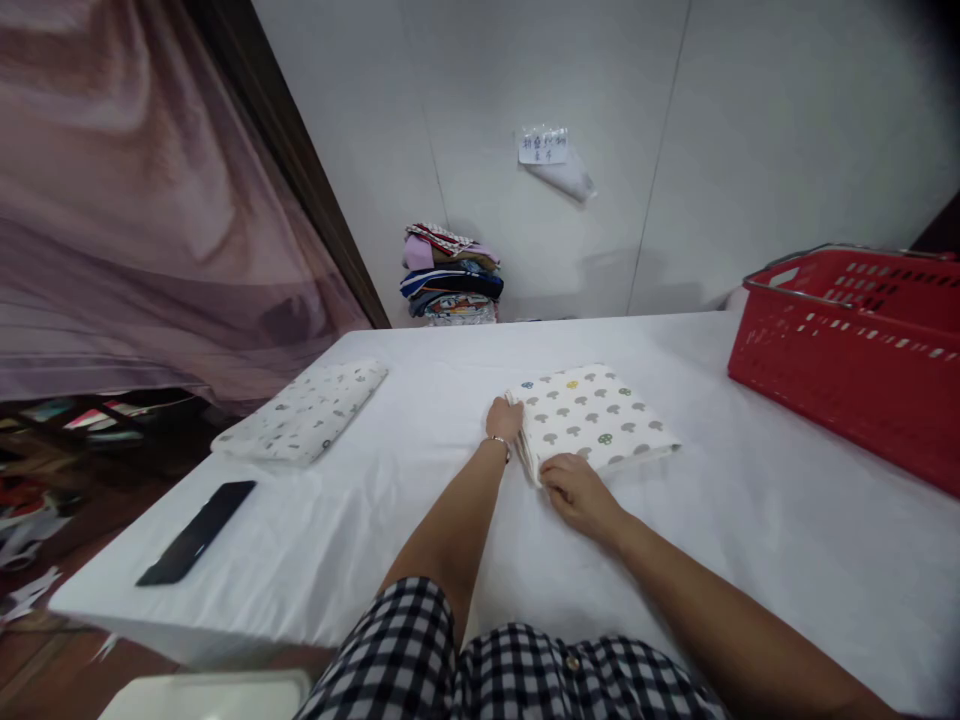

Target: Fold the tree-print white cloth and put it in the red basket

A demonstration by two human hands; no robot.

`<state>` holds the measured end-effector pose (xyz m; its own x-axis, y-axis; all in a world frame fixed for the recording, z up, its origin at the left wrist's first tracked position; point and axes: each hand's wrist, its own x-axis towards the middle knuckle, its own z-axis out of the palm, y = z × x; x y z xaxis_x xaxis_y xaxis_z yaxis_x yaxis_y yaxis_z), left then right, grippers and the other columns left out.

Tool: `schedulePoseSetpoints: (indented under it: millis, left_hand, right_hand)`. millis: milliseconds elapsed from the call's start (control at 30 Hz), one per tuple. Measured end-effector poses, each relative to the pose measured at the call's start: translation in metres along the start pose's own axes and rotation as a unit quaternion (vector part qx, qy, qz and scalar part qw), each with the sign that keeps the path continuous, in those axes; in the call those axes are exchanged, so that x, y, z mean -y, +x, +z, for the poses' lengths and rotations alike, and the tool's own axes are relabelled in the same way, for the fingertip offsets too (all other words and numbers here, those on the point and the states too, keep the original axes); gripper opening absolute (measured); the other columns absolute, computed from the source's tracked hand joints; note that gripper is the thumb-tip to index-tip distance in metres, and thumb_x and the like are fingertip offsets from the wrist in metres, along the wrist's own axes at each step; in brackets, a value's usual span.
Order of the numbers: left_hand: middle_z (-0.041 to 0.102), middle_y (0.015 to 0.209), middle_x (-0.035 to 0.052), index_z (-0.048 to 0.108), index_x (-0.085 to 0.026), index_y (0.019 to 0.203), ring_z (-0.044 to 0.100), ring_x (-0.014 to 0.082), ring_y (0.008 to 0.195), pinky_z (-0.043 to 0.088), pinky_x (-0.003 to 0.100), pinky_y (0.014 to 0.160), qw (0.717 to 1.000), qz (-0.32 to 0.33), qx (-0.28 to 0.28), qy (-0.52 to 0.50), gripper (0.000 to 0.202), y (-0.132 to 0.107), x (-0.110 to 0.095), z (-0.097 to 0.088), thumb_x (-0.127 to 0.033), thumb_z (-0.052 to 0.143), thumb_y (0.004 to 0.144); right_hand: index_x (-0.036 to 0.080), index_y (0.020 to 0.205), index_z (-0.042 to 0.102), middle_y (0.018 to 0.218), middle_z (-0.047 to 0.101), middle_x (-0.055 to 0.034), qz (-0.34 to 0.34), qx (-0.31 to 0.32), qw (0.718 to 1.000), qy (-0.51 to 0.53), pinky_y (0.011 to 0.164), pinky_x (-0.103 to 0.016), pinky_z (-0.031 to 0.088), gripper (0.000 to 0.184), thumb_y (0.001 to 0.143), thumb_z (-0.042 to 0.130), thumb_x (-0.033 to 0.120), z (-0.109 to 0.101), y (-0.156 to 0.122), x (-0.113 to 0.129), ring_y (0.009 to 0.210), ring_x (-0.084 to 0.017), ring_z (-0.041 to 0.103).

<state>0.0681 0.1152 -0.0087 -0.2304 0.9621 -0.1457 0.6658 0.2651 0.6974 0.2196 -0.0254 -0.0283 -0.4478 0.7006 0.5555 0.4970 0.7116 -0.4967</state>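
Observation:
A folded white cloth [592,410] with grey mushroom-like prints, a few of them coloured, lies flat on the white-covered table in front of me. My left hand [505,419] grips its far left edge, fingers closed over the layers. At the near left corner, my right hand [577,490] pinches the cloth between bent fingers and thumb. The layers show stacked along the left side, between both hands. Further left lies a second folded white cloth [307,410] with small scattered prints, and neither hand touches it.
A red plastic basket [847,370] with a metal handle stands at the right on the table [397,500]. A flat black object [199,530] lies near the left edge. Behind the table is a stack of folded fabrics [454,280]. A pinkish curtain [165,200] hangs left.

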Motion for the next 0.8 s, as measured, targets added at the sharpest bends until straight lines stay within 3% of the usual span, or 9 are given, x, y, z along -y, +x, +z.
schedulePoseSetpoints:
  millis: [100,167,267,333,367,500,633,800]
  left_hand:
    - [0.067,0.106,0.0162,0.058,-0.016,0.105,0.062,0.0281,0.104,0.045,0.034,0.083,1.000,0.005,-0.009,0.001,0.033,-0.002,-0.002,-0.003,-0.039,0.058,0.080]
    - [0.063,0.116,0.0174,0.054,-0.015,0.116,0.058,0.0281,0.112,0.043,0.035,0.090,0.999,0.029,-0.027,0.004,0.041,-0.009,-0.008,-0.006,-0.039,0.056,0.082]
    - [0.050,0.137,0.0160,0.045,-0.016,0.130,0.044,0.0255,0.129,0.033,0.036,0.106,0.982,0.174,-0.059,0.043,0.049,-0.023,-0.018,-0.006,-0.039,0.050,0.087]
    - [0.041,0.146,0.0139,0.043,-0.017,0.134,0.032,0.0248,0.137,0.023,0.038,0.113,0.953,0.283,-0.047,0.100,0.051,-0.029,-0.020,-0.003,-0.041,0.047,0.090]
    - [0.037,0.149,0.0132,0.042,-0.018,0.136,0.027,0.0254,0.140,0.019,0.041,0.115,0.943,0.304,-0.028,0.132,0.052,-0.030,-0.020,0.000,-0.043,0.046,0.090]
    - [0.021,0.156,0.0096,0.036,-0.021,0.142,0.010,0.0263,0.145,0.010,0.052,0.116,0.951,0.226,0.048,0.207,0.058,-0.021,-0.009,0.012,-0.050,0.037,0.091]
    - [0.015,0.158,0.0069,0.032,-0.021,0.145,0.006,0.0245,0.146,0.009,0.054,0.116,0.951,0.216,0.053,0.216,0.061,-0.013,-0.001,0.017,-0.052,0.031,0.092]
    - [0.013,0.158,0.0054,0.029,-0.023,0.146,0.004,0.0231,0.146,0.010,0.055,0.115,0.951,0.215,0.054,0.218,0.062,-0.012,0.002,0.019,-0.053,0.028,0.092]
  right_hand:
    - [0.022,0.082,0.056,0.094,0.064,-0.0048,0.006,0.002,1.000,0.001,0.080,-0.037,0.044,0.023,0.073,0.048,0.002,0.001,0.001,0.002,0.090,-0.020,0.057]
    - [0.021,0.081,0.055,0.093,0.064,-0.0047,0.007,-0.001,1.000,0.001,0.080,-0.037,0.044,0.022,0.072,0.049,0.002,0.001,0.001,0.002,0.090,-0.020,0.057]
    - [0.021,0.080,0.055,0.092,0.064,-0.0045,0.005,-0.004,1.000,0.000,0.081,-0.036,0.043,0.021,0.073,0.049,0.003,0.001,0.003,0.002,0.089,-0.020,0.057]
    - [0.021,0.080,0.055,0.092,0.065,-0.0044,0.004,-0.001,1.000,0.000,0.082,-0.036,0.043,0.020,0.073,0.049,0.003,0.001,0.005,0.002,0.089,-0.019,0.057]
    - [0.021,0.080,0.055,0.093,0.065,-0.0044,0.004,0.000,1.000,0.000,0.083,-0.037,0.043,0.020,0.073,0.049,0.003,0.000,0.005,0.002,0.089,-0.019,0.057]
    - [0.022,0.081,0.056,0.093,0.066,-0.0045,0.003,-0.001,1.000,0.003,0.084,-0.037,0.045,0.023,0.071,0.048,0.002,0.000,0.006,0.005,0.090,-0.020,0.059]
    - [0.022,0.084,0.059,0.094,0.068,-0.0035,0.005,-0.012,0.999,0.030,0.085,-0.035,0.048,0.022,0.075,0.050,0.004,-0.002,0.007,0.005,0.091,-0.017,0.062]
    - [0.024,0.095,0.065,0.109,0.068,-0.0070,0.063,-0.140,0.988,-0.006,0.094,-0.039,0.047,0.019,0.085,0.050,0.019,-0.035,0.013,-0.023,0.106,-0.020,0.060]
